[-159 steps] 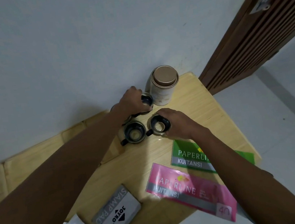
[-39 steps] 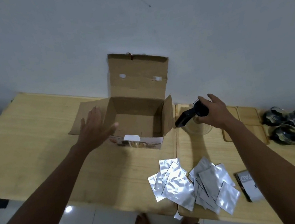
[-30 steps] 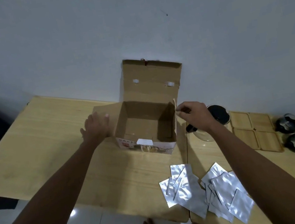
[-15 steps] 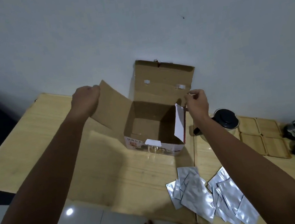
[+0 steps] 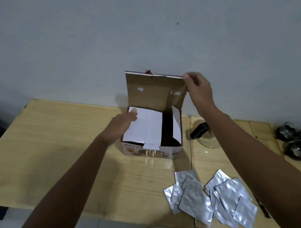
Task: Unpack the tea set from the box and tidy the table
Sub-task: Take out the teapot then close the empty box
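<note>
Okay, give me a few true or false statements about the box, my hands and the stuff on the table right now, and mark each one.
1. The right hand pinches the corner of the upright lid of the box. True.
2. The left hand holds a silver packet. False: it presses a white side flap down over the box opening.
3. The silver packets lie in a loose pile near the table's front edge. True.
4. The box is fully closed. False: the lid stands up and a dark gap shows inside.
</note>
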